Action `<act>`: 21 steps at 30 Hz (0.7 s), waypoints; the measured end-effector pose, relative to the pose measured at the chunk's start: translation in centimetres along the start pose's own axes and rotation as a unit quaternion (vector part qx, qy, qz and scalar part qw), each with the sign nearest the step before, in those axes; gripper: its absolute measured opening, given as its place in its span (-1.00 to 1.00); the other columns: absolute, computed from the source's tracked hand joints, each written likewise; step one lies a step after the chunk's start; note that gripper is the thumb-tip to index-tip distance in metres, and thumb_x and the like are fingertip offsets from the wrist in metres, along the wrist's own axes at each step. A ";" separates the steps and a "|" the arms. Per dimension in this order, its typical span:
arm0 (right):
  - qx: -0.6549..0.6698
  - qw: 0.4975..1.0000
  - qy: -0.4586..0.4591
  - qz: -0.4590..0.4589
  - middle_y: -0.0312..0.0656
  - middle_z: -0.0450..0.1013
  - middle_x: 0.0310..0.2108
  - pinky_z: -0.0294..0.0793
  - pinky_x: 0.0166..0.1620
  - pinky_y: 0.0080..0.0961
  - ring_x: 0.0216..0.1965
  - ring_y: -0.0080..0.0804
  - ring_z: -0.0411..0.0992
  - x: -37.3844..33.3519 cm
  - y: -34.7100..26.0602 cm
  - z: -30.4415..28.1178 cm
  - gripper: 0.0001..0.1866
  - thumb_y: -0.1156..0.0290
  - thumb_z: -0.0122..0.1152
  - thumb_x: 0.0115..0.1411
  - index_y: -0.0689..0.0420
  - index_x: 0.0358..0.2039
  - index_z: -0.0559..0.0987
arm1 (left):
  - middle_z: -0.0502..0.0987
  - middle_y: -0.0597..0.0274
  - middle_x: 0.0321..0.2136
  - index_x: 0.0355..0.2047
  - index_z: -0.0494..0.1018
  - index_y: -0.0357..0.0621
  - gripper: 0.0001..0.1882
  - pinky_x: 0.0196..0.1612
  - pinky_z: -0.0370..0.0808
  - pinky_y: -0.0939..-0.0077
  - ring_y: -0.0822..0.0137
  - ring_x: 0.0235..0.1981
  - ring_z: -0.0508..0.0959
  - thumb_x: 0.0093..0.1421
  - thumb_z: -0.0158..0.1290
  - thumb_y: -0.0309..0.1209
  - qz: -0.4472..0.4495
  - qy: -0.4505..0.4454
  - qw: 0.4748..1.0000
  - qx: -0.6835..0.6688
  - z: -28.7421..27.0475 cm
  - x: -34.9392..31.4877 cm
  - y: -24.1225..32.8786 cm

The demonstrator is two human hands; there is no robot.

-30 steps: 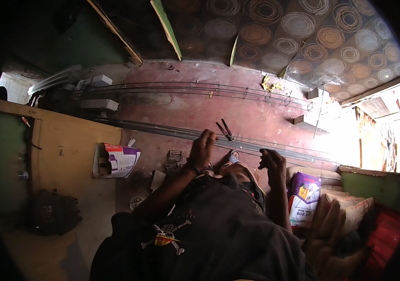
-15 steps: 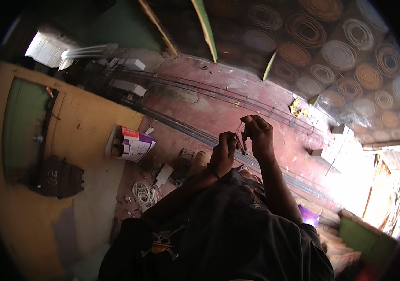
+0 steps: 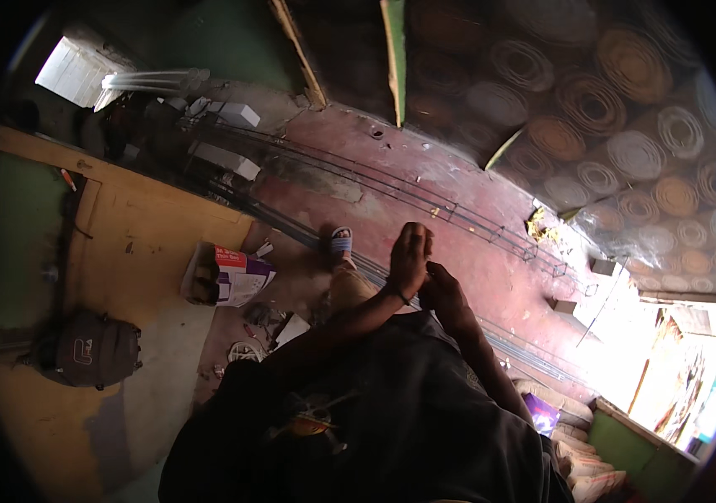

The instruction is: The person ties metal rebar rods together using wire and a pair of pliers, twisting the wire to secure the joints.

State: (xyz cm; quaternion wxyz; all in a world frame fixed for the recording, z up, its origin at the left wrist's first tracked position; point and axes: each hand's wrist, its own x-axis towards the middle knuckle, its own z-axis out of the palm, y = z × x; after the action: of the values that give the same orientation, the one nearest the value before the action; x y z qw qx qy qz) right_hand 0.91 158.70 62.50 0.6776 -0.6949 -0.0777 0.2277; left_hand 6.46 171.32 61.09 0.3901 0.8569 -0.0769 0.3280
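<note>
In front of my chest, over the reddish floor, my two hands meet. My left hand [image 3: 410,258] is the farther one, its fingers closed together and the back of the hand toward me, with a dark band [image 3: 400,295] at the wrist. Just below and to its right, my right hand [image 3: 446,300] is closed too, its fingertips up against the left hand's palm side. Whatever lies between them is hidden by the fingers; no thin wire shows now.
Long dark steel rods [image 3: 291,225] and a rebar cage [image 3: 458,210] cross the floor. My sandalled foot [image 3: 342,241] stands by the rods. At left, a yellow tabletop [image 3: 157,226] bears a cardboard box [image 3: 245,277] and a backpack [image 3: 94,350]. Stacked sacks [image 3: 584,465] lie lower right.
My left hand has risen and moved past the right, which has dropped lower. The thin wire loop seen between them is out of sight. My foot has come into view by the rods.
</note>
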 end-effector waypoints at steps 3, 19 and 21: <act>-0.103 0.992 0.060 0.050 -0.13 0.46 -0.31 0.40 -0.35 -0.43 -0.41 -0.42 0.39 6.1 -2.8 4.3 -0.73 0.44 -0.12 0.34 0.30 -0.03 0.39 | 0.29 0.31 -0.60 -0.37 0.31 -0.17 -0.70 -0.43 0.34 0.54 0.43 -0.59 0.32 0.41 -0.22 -0.23 -0.356 -0.109 0.854 -0.363 -1.9 4.1 -5.1; -0.514 0.852 0.068 -0.073 -0.17 0.45 -0.40 0.50 -0.27 -0.35 -0.35 -0.25 0.48 24.1 -5.0 14.1 -0.79 0.42 0.12 0.05 0.17 -0.27 0.53 | 0.10 0.51 -0.79 -0.58 0.20 0.10 -0.55 -0.77 0.01 0.59 0.54 -0.84 0.07 0.36 -0.19 0.06 -0.660 -0.014 0.561 -0.499 -6.7 23.6 -23.6; -0.489 0.866 -0.042 -0.098 -0.21 0.46 -0.39 0.51 -0.24 -0.38 -0.34 -0.29 0.49 24.2 -6.1 14.2 -0.79 0.46 0.10 0.03 0.12 -0.27 0.55 | 0.10 0.51 -0.79 -0.58 0.20 0.10 -0.56 -0.77 0.01 0.58 0.53 -0.84 0.07 0.36 -0.20 0.04 -0.669 0.006 0.555 -0.495 -7.9 22.2 -26.5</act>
State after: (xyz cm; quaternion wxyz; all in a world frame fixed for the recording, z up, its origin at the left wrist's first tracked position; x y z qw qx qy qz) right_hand 17.59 182.05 63.64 0.2655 -0.9160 -0.2751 0.1219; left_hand 29.94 197.85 62.29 0.8603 0.3320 0.3705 -0.1113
